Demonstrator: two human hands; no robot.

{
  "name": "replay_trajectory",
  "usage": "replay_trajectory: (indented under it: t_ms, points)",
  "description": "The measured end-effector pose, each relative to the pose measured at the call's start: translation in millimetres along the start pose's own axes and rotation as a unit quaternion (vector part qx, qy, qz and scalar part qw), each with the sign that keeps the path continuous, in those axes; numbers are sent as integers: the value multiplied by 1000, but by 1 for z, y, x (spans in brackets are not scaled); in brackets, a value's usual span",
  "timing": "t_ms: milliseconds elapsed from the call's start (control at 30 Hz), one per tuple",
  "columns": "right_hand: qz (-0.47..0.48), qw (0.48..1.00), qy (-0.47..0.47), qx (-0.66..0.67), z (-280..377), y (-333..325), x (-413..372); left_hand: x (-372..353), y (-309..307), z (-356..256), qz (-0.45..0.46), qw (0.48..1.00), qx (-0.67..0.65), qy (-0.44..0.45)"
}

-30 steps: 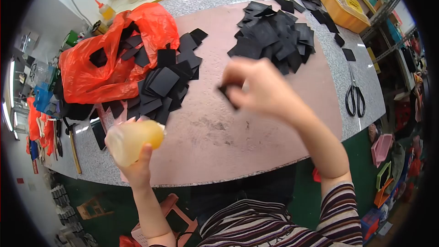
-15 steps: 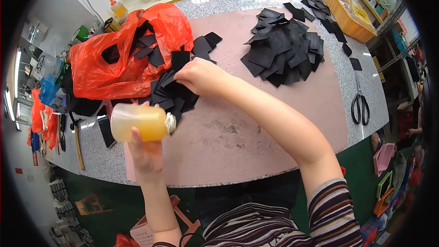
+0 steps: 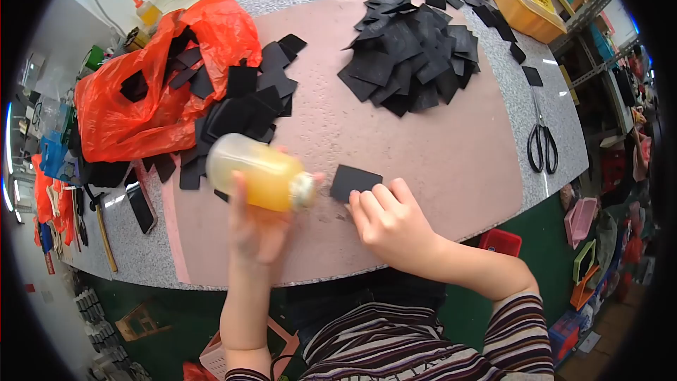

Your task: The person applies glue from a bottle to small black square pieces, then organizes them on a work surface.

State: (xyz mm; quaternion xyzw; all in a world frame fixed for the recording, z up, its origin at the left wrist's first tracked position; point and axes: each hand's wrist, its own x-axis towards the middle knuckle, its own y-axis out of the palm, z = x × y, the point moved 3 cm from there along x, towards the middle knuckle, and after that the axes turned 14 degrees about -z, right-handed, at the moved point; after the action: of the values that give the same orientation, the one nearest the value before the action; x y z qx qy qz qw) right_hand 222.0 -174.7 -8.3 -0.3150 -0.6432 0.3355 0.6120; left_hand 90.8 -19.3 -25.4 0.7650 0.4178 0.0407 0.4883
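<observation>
My left hand (image 3: 262, 229) is wrapped round a clear bottle (image 3: 255, 171) of yellow liquid, tilted sideways over the pink mat (image 3: 437, 169), its nozzle end pointing right. The fingers of my right hand (image 3: 391, 222) pinch the lower edge of a black rectangular piece (image 3: 354, 182), just right of the bottle's tip. Behind the bottle, loose black pieces (image 3: 243, 109) spill from a red plastic bag (image 3: 106, 123). A large heap of black pieces (image 3: 416, 56) lies at the back of the mat.
Black-handled scissors (image 3: 542, 147) lie on the speckled tabletop at the right. An orange-yellow tray (image 3: 518, 7) stands at the back right. A phone (image 3: 140, 206) and a hammer (image 3: 105, 236) lie at the left. Another bottle (image 3: 147, 10) stands behind the bag.
My right hand has moved from the pile by the bag towards the mat's front, with a black piece now in its fingers. My left hand has brought the bottle rightwards.
</observation>
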Motion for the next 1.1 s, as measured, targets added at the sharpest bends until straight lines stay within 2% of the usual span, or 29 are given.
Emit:
replay_trajectory:
  t_ms: [67,167,300,333,400,433,500,533,633,667,767,800,900,933,967,1033,1067,1100]
  points:
    - [-33,995,61,72,-5,-1,-11,-2,8,31,-31,996,66,-44]
    - [-95,953,177,228,-22,-13,-32,5,8,42,-48,987,155,-18]
    - [-33,986,124,107,-17,-23,-50,6,20,41,-42,975,216,18]
    - [-30,988,118,94,-15,-19,-53,2,29,41,-9,945,316,89]
    - [-15,991,108,82,-15,-16,-52,-9,50,47,56,836,495,228]
    - [-6,992,103,77,-14,-16,-52,-11,56,50,93,765,557,310]
    - [-14,992,98,75,-12,-13,-54,-9,65,59,162,585,648,460]
    - [-18,993,93,74,-13,-13,-54,0,57,57,135,645,610,440]
    - [-55,990,96,91,-15,-12,-52,19,50,29,68,617,627,470]
    - [-55,991,92,84,-13,-12,-52,18,50,24,38,647,617,447]
    - [-39,993,79,73,-10,-11,-52,-10,67,44,142,675,583,429]
    - [-24,994,71,73,-10,-11,-53,-14,64,50,165,635,630,416]
    - [-6,995,67,71,-14,-9,-53,-4,48,26,66,662,637,390]
    - [-2,995,74,71,-13,-9,-54,4,38,9,65,601,658,449]
    - [-14,985,125,118,-19,-11,-49,6,28,-7,28,606,659,444]
    - [-40,951,223,210,-42,-14,-23,0,15,-27,-35,715,545,437]
    - [-45,942,275,186,-51,-12,-9,-5,15,-30,-34,717,533,447]
    - [1,940,273,205,-56,-1,-4,-13,17,-33,-36,719,520,460]
